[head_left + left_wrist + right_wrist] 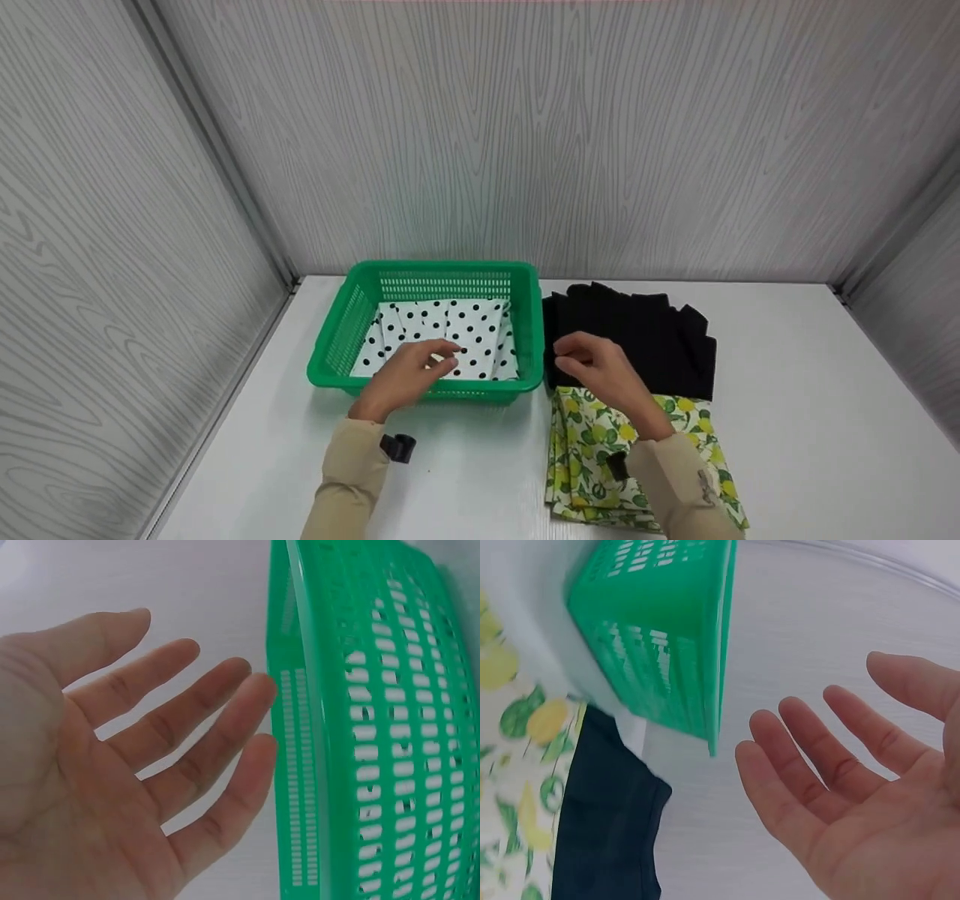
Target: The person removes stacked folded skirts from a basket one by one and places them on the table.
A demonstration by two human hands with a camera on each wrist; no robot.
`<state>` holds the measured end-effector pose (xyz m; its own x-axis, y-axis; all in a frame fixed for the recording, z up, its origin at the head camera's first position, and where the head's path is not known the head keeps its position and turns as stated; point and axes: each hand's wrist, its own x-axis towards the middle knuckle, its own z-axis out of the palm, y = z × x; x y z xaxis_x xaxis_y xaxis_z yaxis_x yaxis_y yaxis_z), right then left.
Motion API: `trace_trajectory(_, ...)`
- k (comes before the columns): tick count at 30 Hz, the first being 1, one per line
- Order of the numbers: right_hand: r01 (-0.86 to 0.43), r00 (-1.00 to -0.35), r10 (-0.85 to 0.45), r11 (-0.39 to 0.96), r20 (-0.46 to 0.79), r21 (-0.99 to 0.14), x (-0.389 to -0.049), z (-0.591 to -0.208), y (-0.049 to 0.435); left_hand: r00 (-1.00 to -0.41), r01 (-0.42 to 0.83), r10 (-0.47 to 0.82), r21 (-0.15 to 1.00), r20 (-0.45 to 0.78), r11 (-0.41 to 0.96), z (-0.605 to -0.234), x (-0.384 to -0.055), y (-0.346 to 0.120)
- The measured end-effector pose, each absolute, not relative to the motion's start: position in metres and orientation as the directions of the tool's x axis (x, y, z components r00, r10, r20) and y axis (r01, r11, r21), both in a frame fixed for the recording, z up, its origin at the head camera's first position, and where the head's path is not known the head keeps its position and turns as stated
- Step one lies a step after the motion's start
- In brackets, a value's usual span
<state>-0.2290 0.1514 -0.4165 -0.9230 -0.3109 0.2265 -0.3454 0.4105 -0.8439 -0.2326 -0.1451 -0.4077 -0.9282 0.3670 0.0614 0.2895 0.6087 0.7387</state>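
Note:
A green plastic basket [426, 386] with slotted walls stands on the table, and white cloth with black dots [472, 330] lies folded inside it. My left hand [409, 375] hovers over the basket's near rim, holding nothing; its fingers are spread and relaxed in the left wrist view. Right of the basket, my right hand [606, 371] is held above a pile of black cloth [630, 322] and folded lemon-print cloth [592, 450]. Its fingers [802, 739] are loosely bent with nothing between them. In the right wrist view the basket's corner [652, 652] appears beyond the fingertips.
The white table [810, 420] extends to both sides of the basket and the cloths. Grey wood-grain panels [525, 135] rise behind it and on the left and right. The black cloth lies close against the basket's right side.

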Motion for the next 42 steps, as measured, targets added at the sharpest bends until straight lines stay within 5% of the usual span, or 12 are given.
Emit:
trace_trajectory(8,-0.261,-0.94,-0.305,0.364,0.15,-0.894,-0.257,-0.406,0.118,-0.973,0.178,0.229,0.682,0.016,0.71,-0.4,-0.251,-0.17)
trace_trajectory(25,0.201,-0.944,-0.186,0.331,-0.273,-0.922,-0.307,-0.399,0.081,-0.982,0.051,0.164,0.702,-0.095,0.71,-0.402,-0.3,-0.198)
trace_trajectory(42,0.347,-0.904,-0.121,0.353,-0.41,-0.869,-0.317,-0.406,0.05,-0.976,-0.166,0.006,0.754,-0.22,0.635,-0.41,-0.315,-0.213)
